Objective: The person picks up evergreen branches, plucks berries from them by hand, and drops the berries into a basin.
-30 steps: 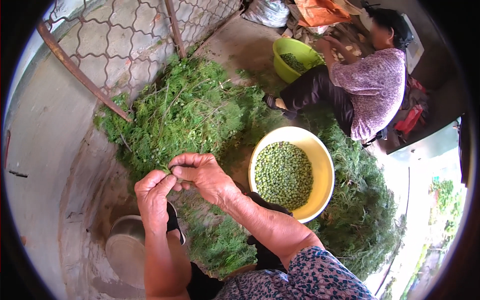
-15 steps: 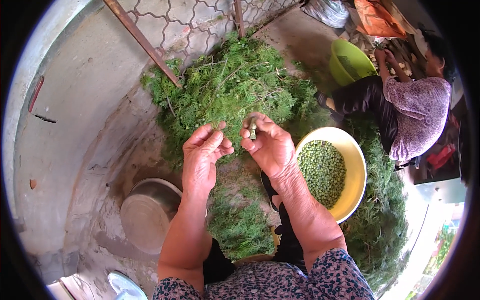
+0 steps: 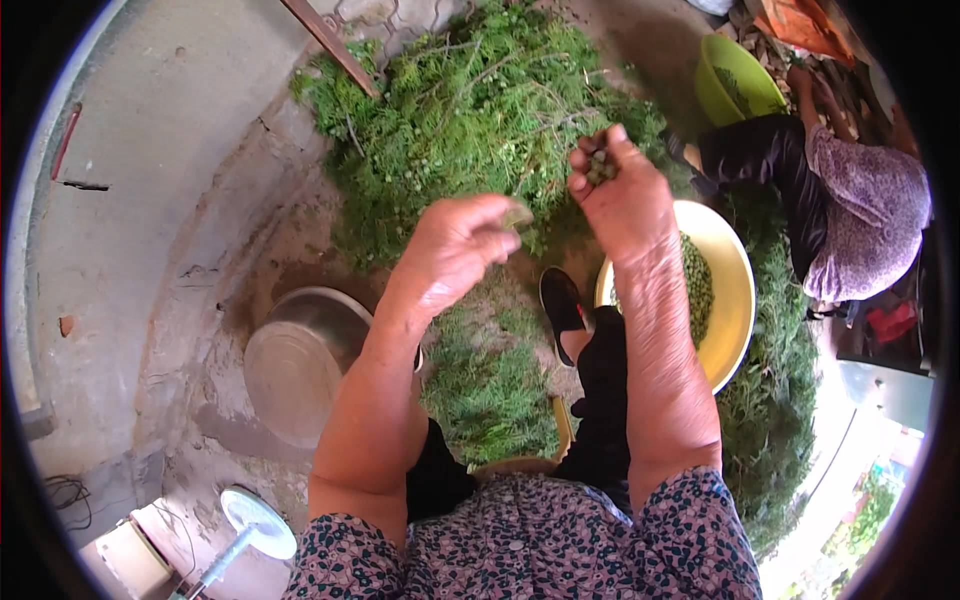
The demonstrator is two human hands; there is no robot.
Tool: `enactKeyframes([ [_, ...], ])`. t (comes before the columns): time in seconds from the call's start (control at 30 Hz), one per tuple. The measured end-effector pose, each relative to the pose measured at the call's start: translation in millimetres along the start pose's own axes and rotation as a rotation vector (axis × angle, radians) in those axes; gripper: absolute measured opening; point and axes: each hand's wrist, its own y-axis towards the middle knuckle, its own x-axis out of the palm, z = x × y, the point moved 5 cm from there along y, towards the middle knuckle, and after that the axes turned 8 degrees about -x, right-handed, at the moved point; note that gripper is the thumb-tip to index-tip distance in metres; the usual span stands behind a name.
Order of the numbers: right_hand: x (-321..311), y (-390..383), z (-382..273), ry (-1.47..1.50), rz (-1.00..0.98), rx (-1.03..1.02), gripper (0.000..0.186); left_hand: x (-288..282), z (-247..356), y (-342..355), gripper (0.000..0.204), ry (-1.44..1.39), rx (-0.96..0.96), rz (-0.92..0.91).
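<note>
My right hand (image 3: 632, 200) curls around several small round green berries (image 3: 600, 168), which show between its fingers and palm. It is raised above the left rim of a yellow basin (image 3: 738, 262), which is partly filled with the same kind of berries (image 3: 697, 290). Lower and to the left, my left hand (image 3: 455, 250) is blurred, its thumb and fingers pinched around a small green sprig (image 3: 516, 217). Beyond both hands lies a large heap of leafy green branches (image 3: 460, 130) bearing pale berries.
An upturned metal pot (image 3: 300, 370) stands left of my legs. Loose green sprigs (image 3: 490, 400) lie between my feet, more branches (image 3: 770, 430) at the right. Another person (image 3: 865, 210) sits at the far right beside a lime-green basin (image 3: 735, 85). A fan (image 3: 258, 522) stands lower left.
My hands have moved apart: the right one up and to the right with the berries, the left one slightly right with its sprig. The view has tilted downward.
</note>
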Motion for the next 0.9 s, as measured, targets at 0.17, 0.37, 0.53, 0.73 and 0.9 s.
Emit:
enactKeyframes([
  [0.17,-59.3,13.9,-28.7,-0.087,0.247,-0.073,0.015,50.5,-5.6,-15.5,0.037,0.519,0.145,-0.517],
  [0.37,-163.6,-4.3,-96.6,-1.004,0.567,-0.645,0.017,45.6,-0.4,-20.9,0.033,0.478,0.172,-0.353],
  [0.53,-152.6,-24.2,-94.2,-0.756,0.991,-0.44,0.036,25.4,-6.9,-16.4,0.031,0.416,-0.056,-0.26],
  [0.73,-160.2,-3.9,-116.2,-1.556,0.555,-1.0,0.026,-12.9,-9.1,0.6,0.034,0.277,-0.021,0.088],
  [0.9,-99.2,-15.8,-73.7,-0.779,0.537,-0.624,0.023,-34.2,-2.3,-7.8,0.029,0.1,-0.048,0.236],
])
